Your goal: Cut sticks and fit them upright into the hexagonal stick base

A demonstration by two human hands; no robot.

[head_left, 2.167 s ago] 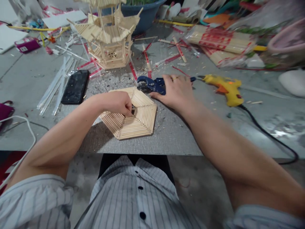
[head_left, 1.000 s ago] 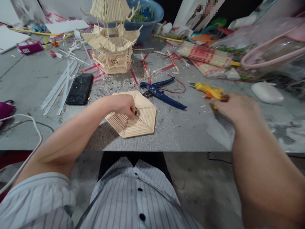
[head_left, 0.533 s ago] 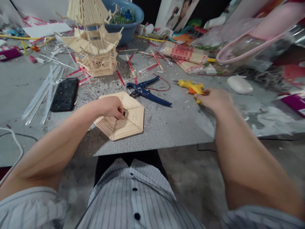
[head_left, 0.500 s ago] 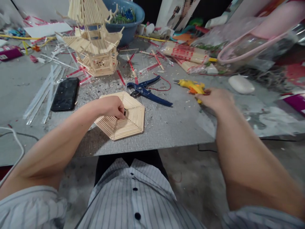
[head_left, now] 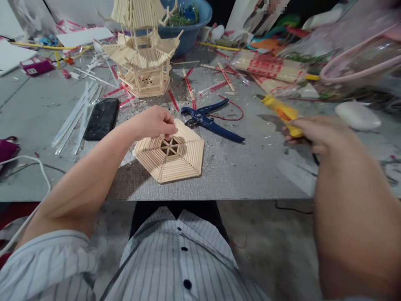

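A hexagonal panel of wooden sticks [head_left: 184, 165] lies flat near the table's front edge, with a small spoked opening at its centre. Just above that opening is my left hand [head_left: 158, 122], its fingers pinched together; whatever they hold, if anything, is too small to make out. My right hand [head_left: 322, 129] is closed around the yellow hot glue gun [head_left: 280, 109], off to the right, its nozzle pointing toward the back left. The gun casts a shadow on the table. Between the panel and the gun lie blue-handled pliers [head_left: 213, 122].
A wooden-stick pagoda model [head_left: 144, 58] stands behind the panel. Left of it lie a black phone [head_left: 102, 119] and clear glue sticks [head_left: 73, 119]. Packs of sticks [head_left: 272, 67], a blue basin [head_left: 191, 35] and a white oval object [head_left: 357, 115] are farther back and right.
My left hand has lifted from the panel's centre, uncovering the spoked opening. My right hand has raised the glue gun off the table. The view has shifted slightly left.
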